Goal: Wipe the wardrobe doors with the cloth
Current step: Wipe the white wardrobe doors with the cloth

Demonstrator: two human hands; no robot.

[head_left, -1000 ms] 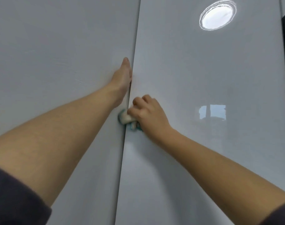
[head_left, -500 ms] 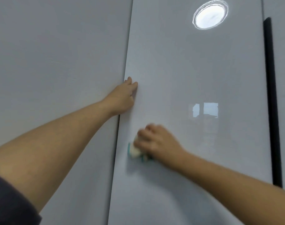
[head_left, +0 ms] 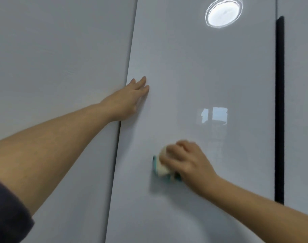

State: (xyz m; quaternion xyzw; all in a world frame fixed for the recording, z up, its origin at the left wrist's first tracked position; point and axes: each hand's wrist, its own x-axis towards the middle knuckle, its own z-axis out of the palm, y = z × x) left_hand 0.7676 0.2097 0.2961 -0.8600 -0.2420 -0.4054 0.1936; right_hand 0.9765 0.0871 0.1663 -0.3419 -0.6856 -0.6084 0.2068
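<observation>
Three grey wardrobe doors (head_left: 211,76) — left hand (head_left: 128,100) spread flat, right hand (head_left: 188,162) gripping one cloth (head_left: 161,168).

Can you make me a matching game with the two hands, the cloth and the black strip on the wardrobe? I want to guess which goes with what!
Things:
1. left hand
2. right hand
3. cloth
4. black strip

Clues:
A. teal and cream
B. runs up and down, far right
C. fingers straight, flat on the door
D. curled round the cloth

Pairs: 1-C, 2-D, 3-A, 4-B.
</observation>
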